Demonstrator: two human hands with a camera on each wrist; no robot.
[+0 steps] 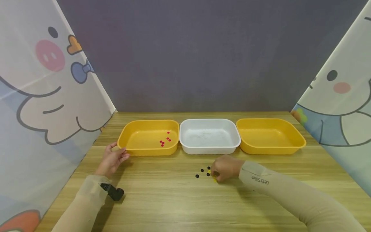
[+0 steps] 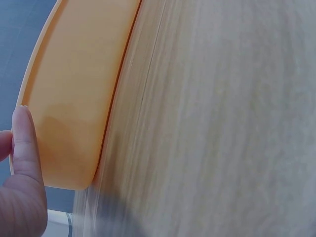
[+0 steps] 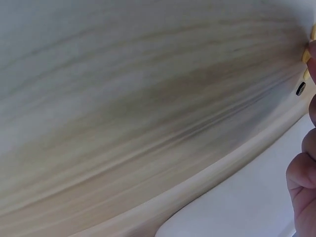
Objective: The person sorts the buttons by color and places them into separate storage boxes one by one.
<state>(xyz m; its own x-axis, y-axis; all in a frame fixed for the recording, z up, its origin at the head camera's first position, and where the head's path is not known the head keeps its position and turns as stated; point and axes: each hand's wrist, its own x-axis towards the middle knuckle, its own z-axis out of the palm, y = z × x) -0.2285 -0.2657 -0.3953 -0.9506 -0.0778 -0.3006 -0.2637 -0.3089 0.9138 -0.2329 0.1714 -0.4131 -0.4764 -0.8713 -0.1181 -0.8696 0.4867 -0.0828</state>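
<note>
My left hand (image 1: 112,159) holds the near left corner of the left yellow tray (image 1: 147,152), with fingers on its outer side. In the left wrist view one finger (image 2: 25,148) lies straight along the tray's wall. Several small red discs (image 1: 163,143) lie inside this tray. On the table in front of the white tray, my right hand (image 1: 226,167) points down with curled fingers, pinching at a small yellow disc (image 3: 306,54). Another yellow disc (image 1: 209,171) and several black discs (image 1: 197,176) lie beside the fingertips. The hand partly hides the yellow discs.
A white tray (image 1: 210,150) stands in the middle of the row, and a second yellow tray (image 1: 272,150) stands to its right. Behind them rises a grey wall (image 1: 203,58). Cartoon-printed panels (image 1: 58,96) flank the wooden table (image 1: 162,199) on both sides.
</note>
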